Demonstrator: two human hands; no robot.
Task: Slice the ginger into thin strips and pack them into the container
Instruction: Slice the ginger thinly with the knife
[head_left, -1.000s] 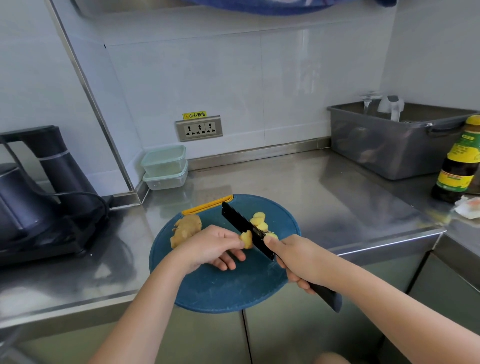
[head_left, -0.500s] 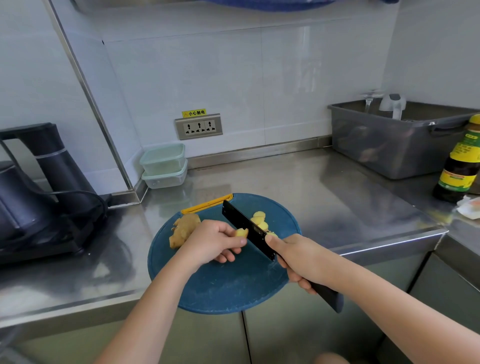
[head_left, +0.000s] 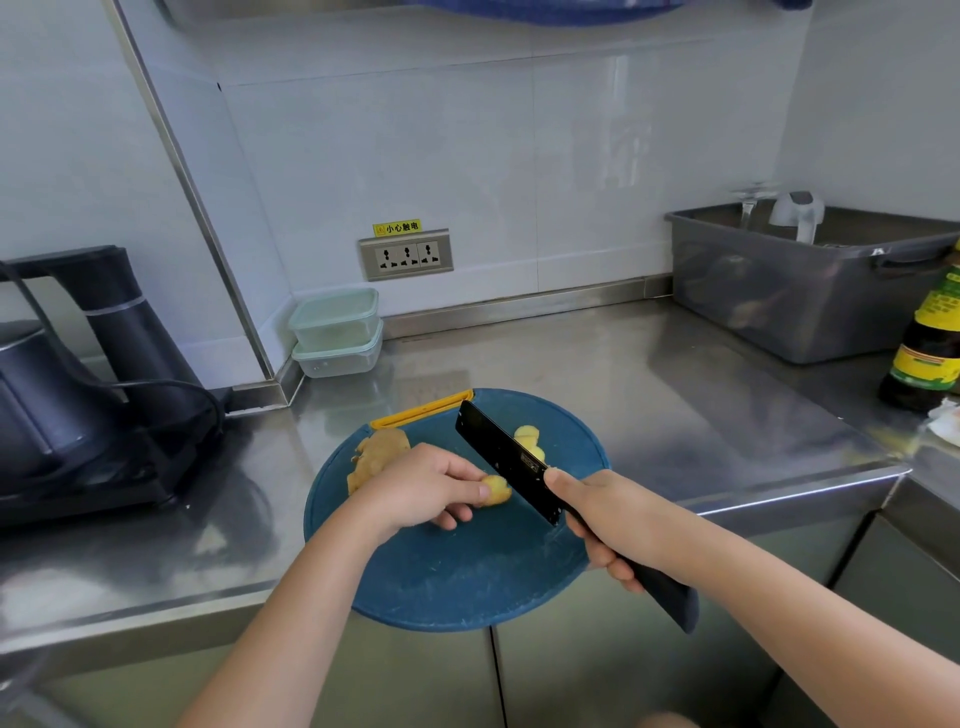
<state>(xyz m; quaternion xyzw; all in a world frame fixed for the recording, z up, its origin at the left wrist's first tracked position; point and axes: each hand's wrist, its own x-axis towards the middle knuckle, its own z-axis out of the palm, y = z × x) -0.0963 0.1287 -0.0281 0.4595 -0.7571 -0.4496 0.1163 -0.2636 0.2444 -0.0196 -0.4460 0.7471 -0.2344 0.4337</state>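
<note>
Ginger piece (head_left: 496, 488) pinched by left hand (head_left: 421, 491); right hand (head_left: 605, 519) grips knife (head_left: 506, 460) against it.

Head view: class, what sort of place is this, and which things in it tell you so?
Probably a kitchen, perhaps a commercial one: a steel counter, a knife set against ginger on a round board, and a sauce bottle at the right.

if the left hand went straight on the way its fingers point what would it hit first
Probably the black knife, its blade just past the ginger piece the left hand pinches; depth is unclear.
</note>
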